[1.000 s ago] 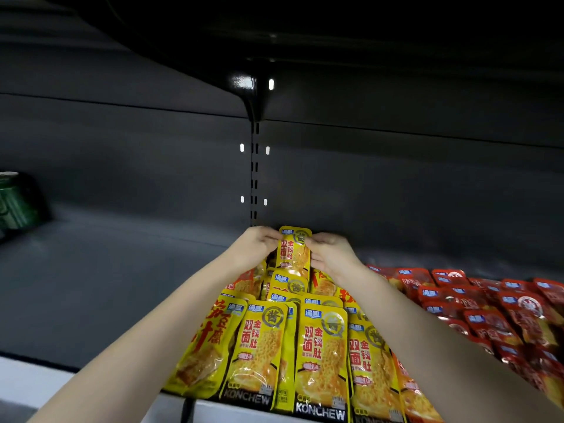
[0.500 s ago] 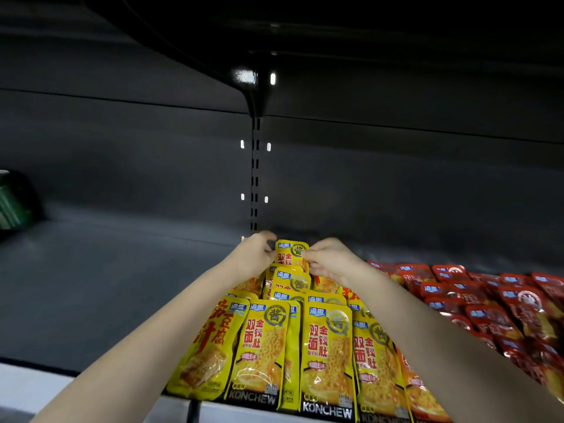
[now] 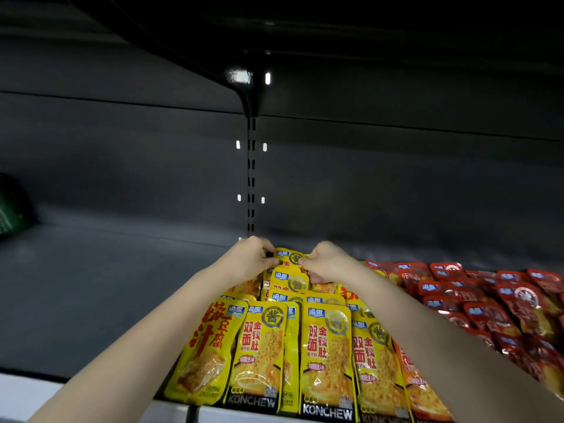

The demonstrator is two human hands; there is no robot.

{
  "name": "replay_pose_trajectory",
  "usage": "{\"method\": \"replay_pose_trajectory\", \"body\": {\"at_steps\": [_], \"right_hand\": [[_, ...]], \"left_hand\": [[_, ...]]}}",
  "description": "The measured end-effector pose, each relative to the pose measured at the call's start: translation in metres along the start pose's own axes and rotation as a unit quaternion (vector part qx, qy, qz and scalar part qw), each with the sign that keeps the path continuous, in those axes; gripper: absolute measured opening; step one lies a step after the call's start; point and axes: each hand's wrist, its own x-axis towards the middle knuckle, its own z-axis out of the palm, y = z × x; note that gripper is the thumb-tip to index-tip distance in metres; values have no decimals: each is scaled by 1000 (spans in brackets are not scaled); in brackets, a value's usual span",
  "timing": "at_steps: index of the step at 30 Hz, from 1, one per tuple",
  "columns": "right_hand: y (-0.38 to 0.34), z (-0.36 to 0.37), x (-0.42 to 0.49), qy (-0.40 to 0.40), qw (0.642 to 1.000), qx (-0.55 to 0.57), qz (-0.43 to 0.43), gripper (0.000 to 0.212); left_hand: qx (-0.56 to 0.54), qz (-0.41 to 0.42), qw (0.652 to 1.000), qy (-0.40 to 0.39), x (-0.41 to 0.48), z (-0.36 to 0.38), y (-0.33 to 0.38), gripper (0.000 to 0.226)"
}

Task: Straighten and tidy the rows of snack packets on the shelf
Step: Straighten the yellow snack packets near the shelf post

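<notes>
Rows of yellow snack packets (image 3: 323, 355) lie overlapping on the dark shelf (image 3: 91, 294), running from the front edge toward the back. At the far end of the middle row, a yellow packet (image 3: 288, 258) lies low on the stack. My left hand (image 3: 248, 259) pinches its left top corner and my right hand (image 3: 325, 262) pinches its right top corner. Most of that packet is hidden behind the packets in front of it. A wider yellow packet (image 3: 207, 349) leans at the left side of the rows.
Red snack packets (image 3: 494, 303) fill the shelf to the right of my right arm. A green package (image 3: 12, 209) stands at the far left. A slotted upright (image 3: 251, 178) runs down the back wall. The white shelf lip (image 3: 27, 395) lies at the front.
Both hands have lowered the rear yellow packet, which stood raised a second ago, down onto the back of the row. The view has shifted slightly.
</notes>
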Motion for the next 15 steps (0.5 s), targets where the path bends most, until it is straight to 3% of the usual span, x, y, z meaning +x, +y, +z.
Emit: {"method": "replay_pose_trajectory", "body": {"at_steps": [4,9,13,15], "right_hand": [[0,-1,-19,51,994,-65,-68,30],[3,-2,-30,20,991,-45,-121,9],[9,-2,-29,20,991,-16,-131,23],[12,-4,-30,30,989,0,-145,17]], "left_hand": [[-4,13,1000,-9,-5,-5,-3,14],[2,31,999,-8,-1,-6,-3,7],[-13,24,1000,3,3,0,-4,9],[-32,15,999,16,4,4,-3,10]]}}
